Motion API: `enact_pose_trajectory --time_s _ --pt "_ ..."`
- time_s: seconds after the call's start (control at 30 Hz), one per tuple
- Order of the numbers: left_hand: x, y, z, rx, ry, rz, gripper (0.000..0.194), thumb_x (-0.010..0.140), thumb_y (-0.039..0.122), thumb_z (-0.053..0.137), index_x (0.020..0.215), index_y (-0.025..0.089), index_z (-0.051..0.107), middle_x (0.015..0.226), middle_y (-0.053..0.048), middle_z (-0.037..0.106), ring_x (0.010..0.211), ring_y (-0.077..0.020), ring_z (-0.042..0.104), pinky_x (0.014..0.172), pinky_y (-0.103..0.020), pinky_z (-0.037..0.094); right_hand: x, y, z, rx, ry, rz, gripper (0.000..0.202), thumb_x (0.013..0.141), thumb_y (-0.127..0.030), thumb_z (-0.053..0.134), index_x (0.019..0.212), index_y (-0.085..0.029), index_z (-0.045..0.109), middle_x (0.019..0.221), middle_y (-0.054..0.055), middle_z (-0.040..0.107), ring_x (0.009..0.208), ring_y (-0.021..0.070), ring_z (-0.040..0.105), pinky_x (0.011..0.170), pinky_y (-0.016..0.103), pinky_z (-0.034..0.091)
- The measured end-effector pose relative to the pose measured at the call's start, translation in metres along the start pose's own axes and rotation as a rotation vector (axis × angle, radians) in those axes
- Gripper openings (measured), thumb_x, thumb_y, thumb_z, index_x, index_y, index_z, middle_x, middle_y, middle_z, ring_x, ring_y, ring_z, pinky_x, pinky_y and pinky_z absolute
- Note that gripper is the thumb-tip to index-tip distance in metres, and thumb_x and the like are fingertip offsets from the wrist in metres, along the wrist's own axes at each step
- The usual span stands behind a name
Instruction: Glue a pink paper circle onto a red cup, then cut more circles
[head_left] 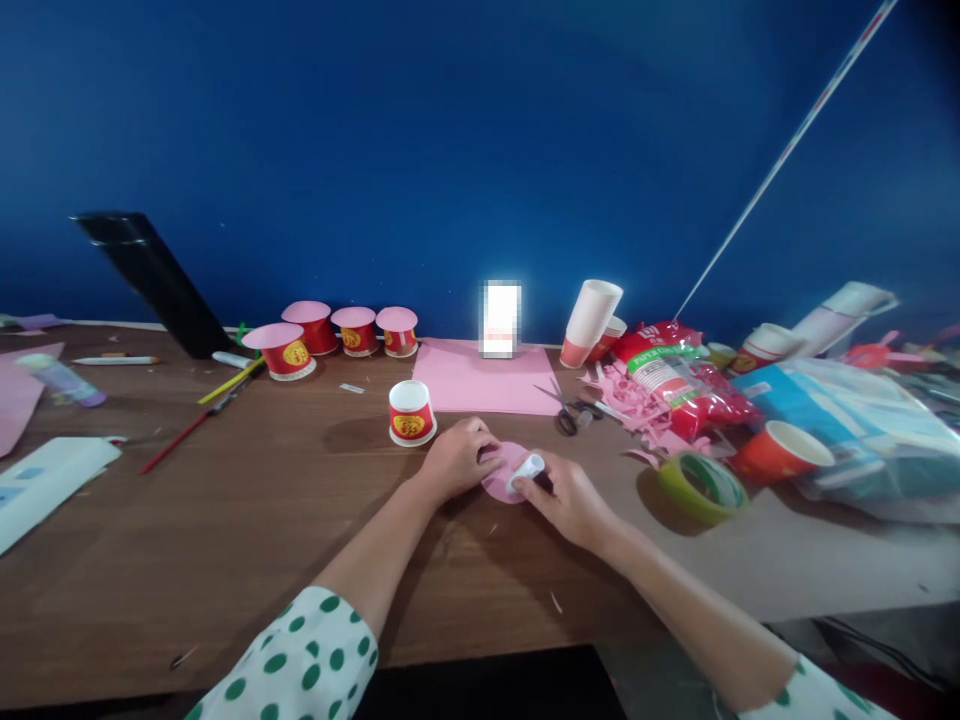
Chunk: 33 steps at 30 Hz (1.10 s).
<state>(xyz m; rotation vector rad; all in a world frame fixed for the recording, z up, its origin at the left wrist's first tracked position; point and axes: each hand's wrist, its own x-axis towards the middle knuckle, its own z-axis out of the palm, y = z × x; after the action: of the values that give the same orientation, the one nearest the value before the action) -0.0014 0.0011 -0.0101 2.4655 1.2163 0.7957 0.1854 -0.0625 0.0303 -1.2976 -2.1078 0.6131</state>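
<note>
A round pink paper disc (504, 488) lies on the wooden table in front of me. My left hand (459, 458) has its fingers pressed together at the disc's left edge, holding it. A white glue stick (528, 472) is gripped by my right hand (574, 500), its lower end against the disc. Behind my left hand stands an upright red and white paper cup (412, 414) with a yellow emblem. Several similar cups to the back left, one of them a red cup (289, 357), carry pink discs on top.
Pink sheets (480, 385) lie at the back centre, scissors (568, 418) at their right corner. Stacked cups (592, 318), a red packet (675, 375), green tape (694, 505) and plastic bags crowd the right. Pencils, a black case (154, 280) and a glue stick (64, 380) are left.
</note>
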Motion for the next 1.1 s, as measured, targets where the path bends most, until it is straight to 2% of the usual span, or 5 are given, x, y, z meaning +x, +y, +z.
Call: enact_pose_trajectory --time_s 0.3,0.8,1.1 --pt "0.001 0.003 -0.002 -0.014 0.0 -0.03 0.024 0.071 0.037 0.061 0.088 0.02 0.066 0.087 -0.004 0.058 0.076 -0.0148 0.054 0.068 -0.026 0.043 -0.001 0.004 0.006 -0.085 -0.009 -0.006 0.017 0.086 -0.033 0.042 0.085 -0.019 0.053 0.079 0.005 0.061 0.071 0.018 0.056 0.064 0.025 0.039" --pt "0.001 0.003 -0.002 -0.016 -0.011 -0.035 0.025 0.072 0.037 0.06 0.088 0.02 0.066 0.087 -0.003 0.059 0.076 -0.0146 0.054 0.068 -0.026 0.043 -0.002 0.011 0.015 -0.244 -0.04 -0.005 0.025 0.086 -0.038 0.042 0.098 -0.018 0.052 0.087 0.008 0.064 0.078 0.0219 0.06 0.065 0.026 0.039" --pt "0.001 0.006 -0.004 -0.008 -0.023 -0.047 0.024 0.073 0.037 0.059 0.088 0.021 0.066 0.088 -0.004 0.058 0.078 -0.0152 0.054 0.069 -0.026 0.043 0.0 0.007 0.016 -0.283 -0.053 -0.003 0.024 0.085 -0.038 0.043 0.095 -0.019 0.054 0.085 0.007 0.065 0.073 0.0203 0.06 0.06 0.025 0.035"
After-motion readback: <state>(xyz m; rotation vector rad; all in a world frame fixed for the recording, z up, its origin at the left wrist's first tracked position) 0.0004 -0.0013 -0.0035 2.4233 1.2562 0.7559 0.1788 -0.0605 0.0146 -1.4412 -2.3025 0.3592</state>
